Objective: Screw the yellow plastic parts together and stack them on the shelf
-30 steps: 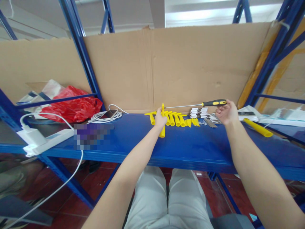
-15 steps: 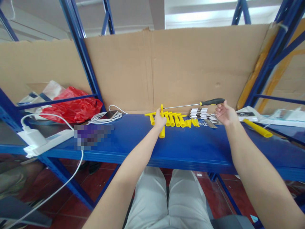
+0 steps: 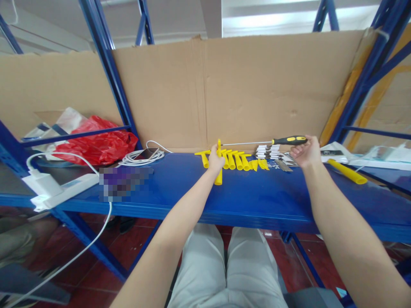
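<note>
My left hand (image 3: pixel 215 162) is closed round a yellow plastic tube (image 3: pixel 218 176), held upright on the blue shelf (image 3: pixel 250 201). My right hand (image 3: pixel 306 152) grips the black and yellow handle of a long screwdriver (image 3: pixel 282 140). Its thin shaft lies level and points left, with the tip at the top of the upright tube. Behind my left hand lies a row of several more yellow tubes (image 3: pixel 237 160). A small stack of white and black pieces (image 3: pixel 268 151) and some metal bits (image 3: pixel 282 164) sit between my hands.
A cardboard sheet (image 3: pixel 244 85) backs the shelf. At the left are a red plastic bag (image 3: pixel 96 143), a coiled white cable with a phone (image 3: pixel 143 156) and a white power strip (image 3: pixel 54 190). A long yellow tube (image 3: pixel 347 172) lies at the right. Blue rack posts (image 3: pixel 105 64) flank the shelf.
My right hand dipped slightly and rose again with the screwdriver, which now shows its yellow stripe. My left hand and the upright tube have stayed put.
</note>
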`<state>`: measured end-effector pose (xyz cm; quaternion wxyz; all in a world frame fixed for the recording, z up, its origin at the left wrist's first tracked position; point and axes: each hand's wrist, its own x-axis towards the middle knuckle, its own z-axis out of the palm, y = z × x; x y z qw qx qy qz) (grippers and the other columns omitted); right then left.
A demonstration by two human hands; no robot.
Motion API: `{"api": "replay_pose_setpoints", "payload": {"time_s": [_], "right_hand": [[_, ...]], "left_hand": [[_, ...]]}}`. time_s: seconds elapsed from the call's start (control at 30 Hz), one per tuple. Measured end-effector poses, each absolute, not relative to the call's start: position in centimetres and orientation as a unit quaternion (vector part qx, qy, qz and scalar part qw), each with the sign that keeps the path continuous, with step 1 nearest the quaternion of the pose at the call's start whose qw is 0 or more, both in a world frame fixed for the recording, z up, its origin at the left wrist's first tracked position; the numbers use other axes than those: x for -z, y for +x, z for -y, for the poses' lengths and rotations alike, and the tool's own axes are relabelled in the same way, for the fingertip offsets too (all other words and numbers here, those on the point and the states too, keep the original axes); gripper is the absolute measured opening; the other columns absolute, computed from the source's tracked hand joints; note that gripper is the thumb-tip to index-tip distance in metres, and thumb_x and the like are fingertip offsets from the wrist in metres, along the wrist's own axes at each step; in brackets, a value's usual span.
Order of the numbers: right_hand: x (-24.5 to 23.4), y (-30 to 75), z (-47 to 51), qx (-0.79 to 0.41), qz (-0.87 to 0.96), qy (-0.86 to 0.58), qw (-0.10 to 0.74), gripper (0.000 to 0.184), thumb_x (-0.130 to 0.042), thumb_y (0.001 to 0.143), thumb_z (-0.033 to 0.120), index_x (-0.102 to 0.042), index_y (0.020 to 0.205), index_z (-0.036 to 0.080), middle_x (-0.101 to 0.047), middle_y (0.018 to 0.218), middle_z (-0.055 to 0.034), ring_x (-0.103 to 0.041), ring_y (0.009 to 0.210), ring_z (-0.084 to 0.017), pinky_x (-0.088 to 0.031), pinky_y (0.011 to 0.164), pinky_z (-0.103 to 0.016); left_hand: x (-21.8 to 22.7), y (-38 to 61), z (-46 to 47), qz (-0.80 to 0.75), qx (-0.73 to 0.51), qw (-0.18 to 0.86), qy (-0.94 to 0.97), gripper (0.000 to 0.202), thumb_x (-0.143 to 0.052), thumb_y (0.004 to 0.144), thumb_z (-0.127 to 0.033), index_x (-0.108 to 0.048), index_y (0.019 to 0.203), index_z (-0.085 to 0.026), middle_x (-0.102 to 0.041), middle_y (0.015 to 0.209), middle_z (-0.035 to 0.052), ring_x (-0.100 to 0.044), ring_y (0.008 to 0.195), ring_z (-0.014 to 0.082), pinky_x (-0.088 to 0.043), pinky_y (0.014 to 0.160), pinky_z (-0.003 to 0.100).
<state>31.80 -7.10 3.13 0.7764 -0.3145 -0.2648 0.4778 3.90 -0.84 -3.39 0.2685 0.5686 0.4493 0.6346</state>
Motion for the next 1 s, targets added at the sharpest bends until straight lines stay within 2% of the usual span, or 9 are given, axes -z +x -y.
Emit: {"api": "replay_pose_setpoints", "payload": {"time_s": [0.07,0.17,0.23,0.33,0.53,0.6,0.8,0.9,1.0], "right_hand": [[-3.1,31.9,7.1,-0.486,0.263,-0.309,0.774,0.034,-0.04,0.096,0.03,-0.042,0.063,0.024,-0.022,0.038,0.0082,-0.022,0.031,-0.008,-0.024,0.029,-0.019],[-2.9,32.5,6.6,-0.498,0.287,-0.282,0.768,0.024,-0.053,0.093,0.033,-0.054,0.071,0.025,-0.03,0.037,0.0086,-0.032,0.032,-0.008,-0.033,0.03,-0.018],[-2.8,32.8,6.3,-0.497,0.289,-0.269,0.773,0.025,-0.06,0.091,0.032,-0.053,0.068,0.025,-0.041,0.04,0.007,-0.043,0.036,-0.009,-0.039,0.032,-0.019],[-2.9,32.7,6.2,-0.494,0.282,-0.277,0.774,0.031,-0.061,0.092,0.029,-0.049,0.064,0.022,-0.055,0.05,0.0046,-0.053,0.042,-0.008,-0.044,0.037,-0.017],[-3.0,31.7,6.9,-0.476,0.34,-0.287,0.759,0.037,-0.06,0.094,0.029,-0.046,0.061,0.02,-0.047,0.046,0.0067,-0.036,0.035,-0.004,-0.034,0.034,-0.013],[-3.1,31.6,6.9,-0.466,0.342,-0.301,0.758,0.039,-0.061,0.093,0.032,-0.045,0.061,0.02,-0.046,0.046,0.0061,-0.036,0.035,-0.005,-0.032,0.033,-0.015],[-3.0,31.8,6.4,-0.469,0.3,-0.321,0.766,0.037,-0.049,0.097,0.03,-0.045,0.061,0.022,-0.042,0.044,0.0044,-0.035,0.035,-0.007,-0.033,0.032,-0.017],[-2.7,32.1,6.1,-0.47,0.314,-0.306,0.766,0.028,-0.052,0.096,0.03,-0.055,0.069,0.022,-0.038,0.043,0.0072,-0.029,0.033,-0.006,-0.033,0.031,-0.016],[-2.6,32.4,5.9,-0.483,0.317,-0.304,0.757,0.025,-0.059,0.093,0.04,-0.06,0.075,0.023,-0.04,0.043,0.0076,-0.031,0.033,-0.006,-0.034,0.032,-0.017]], "left_hand": [[3.3,3.9,0.9,-0.456,-0.631,0.278,0.563,0.067,-0.066,0.072,-0.001,-0.054,0.131,-0.028,-0.063,0.133,0.0061,-0.058,0.123,0.0258,-0.052,0.098,0.038],[3.1,3.8,1.0,-0.464,-0.627,0.284,0.558,0.068,-0.067,0.071,-0.001,-0.053,0.132,-0.028,-0.062,0.133,0.0062,-0.059,0.123,0.0253,-0.052,0.099,0.037],[3.0,3.7,1.0,-0.465,-0.627,0.285,0.556,0.069,-0.068,0.071,-0.001,-0.053,0.132,-0.028,-0.061,0.135,0.0069,-0.059,0.123,0.0253,-0.052,0.099,0.037],[2.9,3.7,1.1,-0.466,-0.634,0.288,0.546,0.069,-0.066,0.071,0.001,-0.051,0.132,-0.028,-0.06,0.137,0.0074,-0.061,0.12,0.025,-0.054,0.097,0.036],[2.6,4.0,1.8,-0.486,-0.628,0.316,0.519,0.069,-0.056,0.072,0.008,-0.05,0.133,-0.025,-0.061,0.134,0.0086,-0.069,0.101,0.0223,-0.06,0.083,0.035],[2.5,3.9,1.9,-0.491,-0.624,0.323,0.515,0.068,-0.055,0.073,0.008,-0.05,0.132,-0.024,-0.063,0.131,0.009,-0.07,0.097,0.0228,-0.061,0.078,0.035],[2.7,3.7,1.4,-0.479,-0.63,0.314,0.524,0.067,-0.059,0.072,0.006,-0.051,0.13,-0.027,-0.058,0.139,0.0082,-0.066,0.108,0.0233,-0.059,0.088,0.036],[2.9,3.8,1.1,-0.469,-0.634,0.317,0.527,0.066,-0.061,0.072,0.004,-0.051,0.13,-0.027,-0.056,0.142,0.0078,-0.065,0.111,0.0231,-0.058,0.09,0.035],[3.0,3.8,0.9,-0.449,-0.649,0.322,0.522,0.063,-0.064,0.072,0.001,-0.052,0.127,-0.025,-0.057,0.14,0.0089,-0.065,0.113,0.024,-0.059,0.088,0.034]]}}
